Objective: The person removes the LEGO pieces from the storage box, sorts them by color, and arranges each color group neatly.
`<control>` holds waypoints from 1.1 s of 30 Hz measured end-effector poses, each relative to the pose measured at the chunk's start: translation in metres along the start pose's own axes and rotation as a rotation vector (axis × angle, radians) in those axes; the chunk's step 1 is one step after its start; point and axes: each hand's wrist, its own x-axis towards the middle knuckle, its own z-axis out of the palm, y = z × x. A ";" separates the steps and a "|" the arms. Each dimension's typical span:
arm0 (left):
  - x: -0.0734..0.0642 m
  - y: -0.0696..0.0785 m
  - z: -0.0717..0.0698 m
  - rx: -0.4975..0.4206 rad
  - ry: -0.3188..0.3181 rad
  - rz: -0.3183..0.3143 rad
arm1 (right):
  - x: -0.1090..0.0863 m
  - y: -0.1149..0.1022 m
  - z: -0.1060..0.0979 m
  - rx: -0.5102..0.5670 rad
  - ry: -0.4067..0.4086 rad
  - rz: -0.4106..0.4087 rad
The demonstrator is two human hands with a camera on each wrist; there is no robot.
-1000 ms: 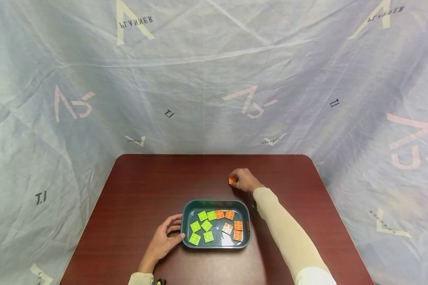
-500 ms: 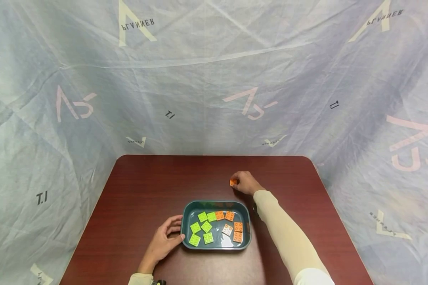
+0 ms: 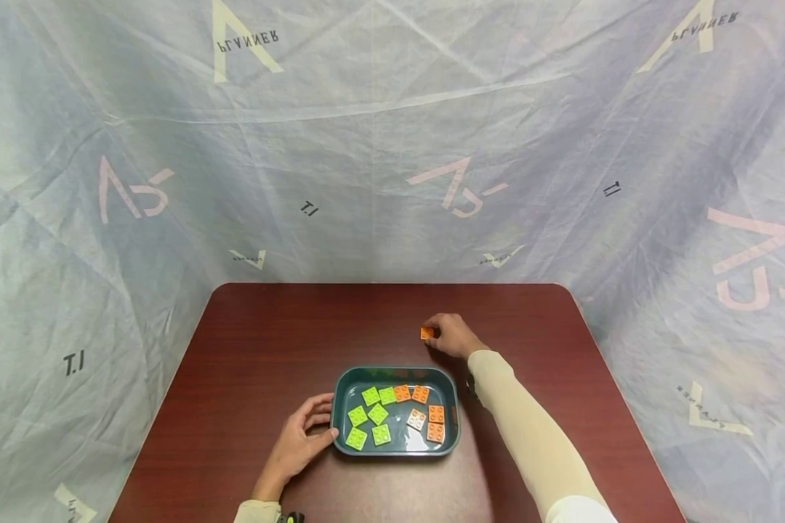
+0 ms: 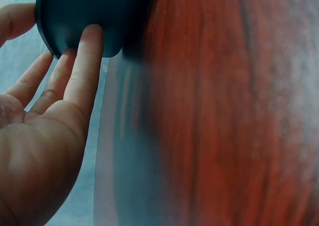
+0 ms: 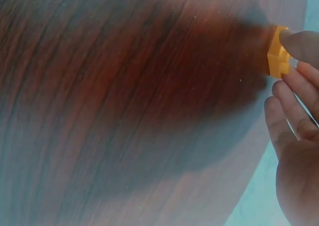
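Note:
My right hand is beyond the tray, pinching an orange toy building brick between thumb and fingers close over the table. In the right wrist view the brick shows its studs facing the fingers. My left hand holds the left end of a dark green tray, thumb at the rim and fingers against the outer wall. Inside the tray, several lime green bricks lie to the left. Several orange bricks lie to the right, one whitened by glare.
The tray stands on a reddish-brown wooden table with rounded far corners. Grey-white printed sheeting hangs behind the table and along both sides.
My right hand, with the orange brick pinched in it, has shifted very slightly toward the tray. The left hand, the tray and the bricks in it stay in place.

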 end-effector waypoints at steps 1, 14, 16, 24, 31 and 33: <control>0.000 0.000 0.000 0.003 0.000 0.005 | 0.000 0.000 -0.001 0.005 0.002 0.000; -0.001 -0.002 0.001 0.011 0.017 0.013 | -0.013 -0.013 -0.013 0.076 0.043 -0.010; -0.001 -0.002 0.001 0.013 0.013 0.023 | -0.016 -0.016 -0.015 0.083 0.047 0.001; 0.000 -0.002 0.000 0.012 0.003 0.034 | -0.028 -0.029 -0.022 0.055 0.081 -0.024; 0.000 -0.001 0.000 -0.005 0.003 0.003 | -0.040 -0.044 -0.028 0.083 0.101 -0.055; 0.000 -0.001 0.000 -0.002 0.001 0.000 | -0.043 -0.049 -0.029 0.082 0.105 -0.071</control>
